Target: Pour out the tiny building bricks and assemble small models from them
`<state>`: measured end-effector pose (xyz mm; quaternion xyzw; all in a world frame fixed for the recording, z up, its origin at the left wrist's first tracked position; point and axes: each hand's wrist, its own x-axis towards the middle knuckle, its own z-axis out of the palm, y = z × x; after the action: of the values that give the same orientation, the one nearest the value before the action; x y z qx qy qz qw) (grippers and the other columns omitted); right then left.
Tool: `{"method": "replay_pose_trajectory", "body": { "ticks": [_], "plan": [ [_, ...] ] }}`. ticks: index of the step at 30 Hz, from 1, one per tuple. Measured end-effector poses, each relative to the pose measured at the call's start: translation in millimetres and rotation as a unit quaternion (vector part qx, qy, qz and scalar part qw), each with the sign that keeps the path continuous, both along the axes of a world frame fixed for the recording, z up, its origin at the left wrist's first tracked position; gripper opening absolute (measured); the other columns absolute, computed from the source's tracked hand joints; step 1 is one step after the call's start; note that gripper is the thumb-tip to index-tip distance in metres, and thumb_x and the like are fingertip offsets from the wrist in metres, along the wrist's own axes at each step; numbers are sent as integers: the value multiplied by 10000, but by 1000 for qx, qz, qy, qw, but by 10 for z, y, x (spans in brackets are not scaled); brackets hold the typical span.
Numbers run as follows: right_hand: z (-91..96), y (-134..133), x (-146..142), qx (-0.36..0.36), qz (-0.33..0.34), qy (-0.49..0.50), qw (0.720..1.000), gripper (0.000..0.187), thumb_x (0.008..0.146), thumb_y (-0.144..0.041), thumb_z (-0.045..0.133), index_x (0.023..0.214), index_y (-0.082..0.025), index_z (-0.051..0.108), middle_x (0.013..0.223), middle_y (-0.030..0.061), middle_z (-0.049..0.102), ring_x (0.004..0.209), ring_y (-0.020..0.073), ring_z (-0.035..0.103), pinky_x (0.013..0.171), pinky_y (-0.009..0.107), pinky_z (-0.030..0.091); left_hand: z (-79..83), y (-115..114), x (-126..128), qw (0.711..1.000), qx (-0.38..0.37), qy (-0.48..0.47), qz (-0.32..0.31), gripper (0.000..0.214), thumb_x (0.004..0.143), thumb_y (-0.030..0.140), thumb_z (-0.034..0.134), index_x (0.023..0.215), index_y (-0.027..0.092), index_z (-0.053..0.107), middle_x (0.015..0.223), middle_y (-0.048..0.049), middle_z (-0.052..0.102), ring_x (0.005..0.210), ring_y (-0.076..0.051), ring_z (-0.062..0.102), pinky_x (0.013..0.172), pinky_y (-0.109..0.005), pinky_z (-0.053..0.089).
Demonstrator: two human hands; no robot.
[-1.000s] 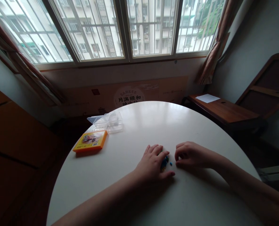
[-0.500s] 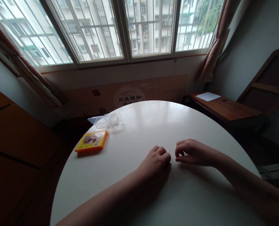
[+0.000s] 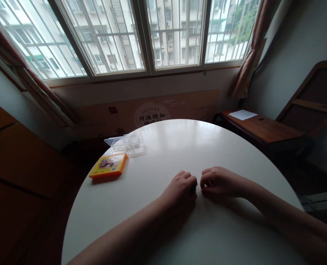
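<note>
My left hand is closed over the white round table, its fingers curled around a small dark object. Only a bit of that object shows at the fingertips, too little to name. Just to the right, my right hand has its thumb and fingers bent into a pinch, facing the left hand across a narrow gap. What the right fingertips hold, if anything, is too small to make out.
A yellow and orange flat box lies at the table's left edge. Behind it a clear plastic container stands with its lid raised. Papers rest on a brown wooden bench beyond the table's right side.
My right hand has moved slightly left, closer to the left hand, and its fingers have drawn together. My left hand has shifted a little to the left.
</note>
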<state>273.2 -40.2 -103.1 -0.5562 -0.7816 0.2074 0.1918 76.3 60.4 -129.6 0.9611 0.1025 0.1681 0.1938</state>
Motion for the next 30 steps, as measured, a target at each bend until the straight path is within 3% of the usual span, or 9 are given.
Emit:
{"method": "replay_pose_trajectory", "body": {
  "ticks": [9,13,16,21,26,30],
  "plan": [
    [-47,28,23,13,-43,3,999,100,835,-252,655,894,-221,729,834,3,662,705,116,583,655,231,431,18,20,-33,997,-64,-49,17,243,706,-14,541,813,199,585,920,-34,606,889,-186,537,789,-284,464],
    [15,0,122,1,-42,13,999,154,869,-293,636,966,-218,727,885,24,676,756,135,609,703,254,466,7,52,-26,992,-96,-83,9,195,829,63,557,918,215,639,1003,-51,627,961,-195,568,875,-318,472],
    [81,-40,199,-6,-21,16,1000,295,857,-380,667,1103,-221,705,1081,67,667,965,188,621,860,308,491,35,64,-16,983,-129,-129,-7,132,868,152,585,959,213,659,1019,-71,643,969,-204,592,879,-328,484],
    [60,-105,238,-58,-3,-15,998,811,767,-482,750,1477,-245,439,1507,103,422,1387,297,381,1151,448,325,155,61,-52,967,-174,-184,21,186,955,269,490,947,197,661,998,-80,651,942,-195,616,861,-320,491],
    [-52,-76,172,-79,24,-23,996,951,770,-531,738,1554,-310,248,1608,58,244,1489,339,156,1214,544,131,173,130,-88,944,-234,-224,60,351,1010,391,370,986,192,659,1014,-89,661,974,-218,612,878,-356,490],
    [-153,-2,-1,-42,35,-24,998,1073,757,-637,703,1579,-274,116,1629,75,139,1495,329,123,1224,529,89,197,298,-93,882,-326,-317,123,433,983,496,377,959,171,662,981,-106,677,929,-232,627,813,-369,521]
  ]
}}
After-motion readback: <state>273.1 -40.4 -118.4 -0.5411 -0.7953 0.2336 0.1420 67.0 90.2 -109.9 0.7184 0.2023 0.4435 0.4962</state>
